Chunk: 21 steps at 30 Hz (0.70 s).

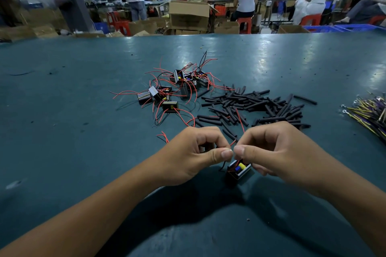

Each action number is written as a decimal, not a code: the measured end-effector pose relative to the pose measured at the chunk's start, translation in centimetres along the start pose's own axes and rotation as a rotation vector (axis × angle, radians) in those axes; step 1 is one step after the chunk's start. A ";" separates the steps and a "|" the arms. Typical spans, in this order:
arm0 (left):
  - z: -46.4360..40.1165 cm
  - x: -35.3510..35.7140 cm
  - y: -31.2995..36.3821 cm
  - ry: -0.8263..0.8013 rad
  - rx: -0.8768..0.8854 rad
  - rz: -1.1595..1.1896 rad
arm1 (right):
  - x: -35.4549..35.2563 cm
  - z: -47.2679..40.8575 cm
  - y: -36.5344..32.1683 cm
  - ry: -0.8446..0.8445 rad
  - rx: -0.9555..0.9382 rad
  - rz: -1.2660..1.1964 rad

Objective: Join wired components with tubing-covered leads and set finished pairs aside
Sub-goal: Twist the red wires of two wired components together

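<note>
My left hand and my right hand meet thumb to thumb low in the middle of the view, each pinching a thin wire end between thumb and forefinger. A red wire runs up from the pinch point. Just below the thumbs hangs a small black boxed component with yellow and blue parts inside, tucked under my right fingers. A pile of the same components with red and black leads lies farther out on the table. To its right spreads a heap of short black tubing pieces.
The teal table stretches wide on all sides. A bundle of yellow and purple wires with ring terminals lies at the right edge. Beyond the far edge are cardboard boxes, red stools and several people at other benches.
</note>
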<state>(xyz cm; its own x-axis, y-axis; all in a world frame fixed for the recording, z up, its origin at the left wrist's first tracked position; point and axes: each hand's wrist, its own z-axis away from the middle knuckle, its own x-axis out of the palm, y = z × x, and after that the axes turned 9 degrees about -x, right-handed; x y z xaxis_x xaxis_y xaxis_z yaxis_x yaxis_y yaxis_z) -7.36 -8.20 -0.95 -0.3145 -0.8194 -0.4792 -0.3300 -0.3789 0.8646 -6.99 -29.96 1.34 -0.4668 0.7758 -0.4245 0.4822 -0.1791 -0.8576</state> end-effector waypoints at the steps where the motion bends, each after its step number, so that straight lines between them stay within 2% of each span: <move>1: 0.0 0.0 0.0 -0.001 -0.001 0.004 | 0.0 0.0 0.0 0.004 0.005 -0.024; 9: -0.1 0.0 -0.1 -0.019 -0.013 0.037 | -0.1 0.1 0.1 0.007 -0.185 0.197; 13: 0.0 0.1 0.0 -0.030 -0.002 0.019 | -0.2 0.1 -0.1 -0.018 -0.468 0.690; 15: -0.1 0.1 0.0 -0.020 0.000 0.015 | -0.4 0.2 -0.1 -0.004 -0.508 0.777; 17: -0.1 0.1 0.0 -0.003 0.008 0.009 | -0.5 0.4 -0.7 0.100 -0.379 0.615; 19: 0.0 0.1 0.1 0.012 0.012 0.002 | -0.4 0.3 -1.1 0.208 -0.079 0.327; 21: 0.0 0.1 0.1 0.020 0.020 -0.015 | -0.3 0.2 -1.6 0.198 0.245 -0.002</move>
<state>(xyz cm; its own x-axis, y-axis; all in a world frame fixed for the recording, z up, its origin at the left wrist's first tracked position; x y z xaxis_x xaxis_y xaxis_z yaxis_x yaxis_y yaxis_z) -7.48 -8.30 -0.87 -0.2917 -0.8224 -0.4884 -0.3524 -0.3823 0.8542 -7.77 -30.05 2.77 -0.3025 0.8749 -0.3783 0.2773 -0.2989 -0.9131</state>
